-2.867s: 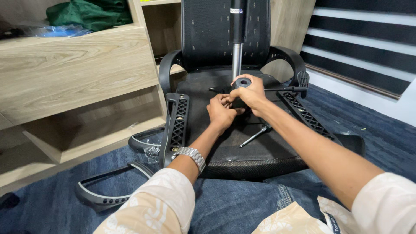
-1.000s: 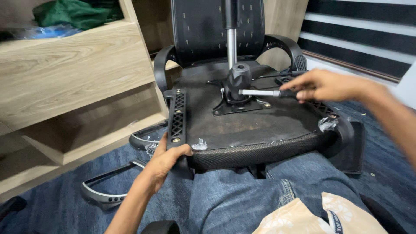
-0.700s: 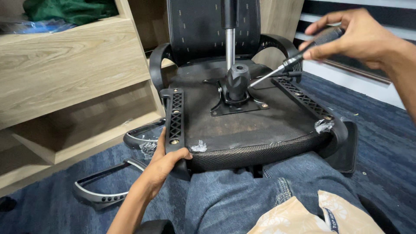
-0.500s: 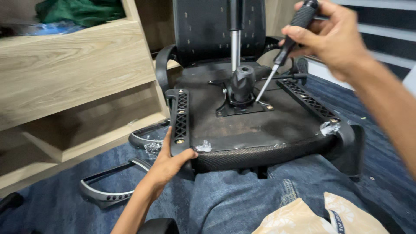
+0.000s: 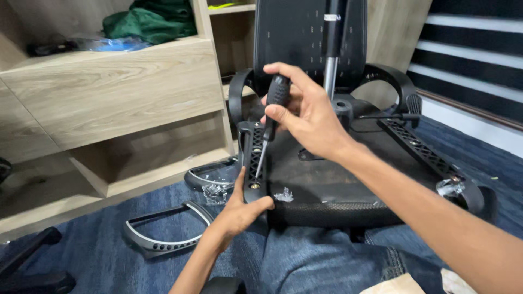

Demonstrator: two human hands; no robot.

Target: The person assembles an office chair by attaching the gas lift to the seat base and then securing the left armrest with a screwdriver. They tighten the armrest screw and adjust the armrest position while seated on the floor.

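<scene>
black seat | blue carpet | pale wood-grain shelf | green cloth

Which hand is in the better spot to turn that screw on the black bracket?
The right hand: it holds the screwdriver, tip down at the bracket. The left hand grips the seat edge, steadying it.

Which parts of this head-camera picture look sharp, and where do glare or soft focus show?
Head view: the right hand and black-handled screwdriver are sharp; glare streaks the chrome gas cylinder; the left hand grips the perforated black armrest bracket in soft shade.
</scene>
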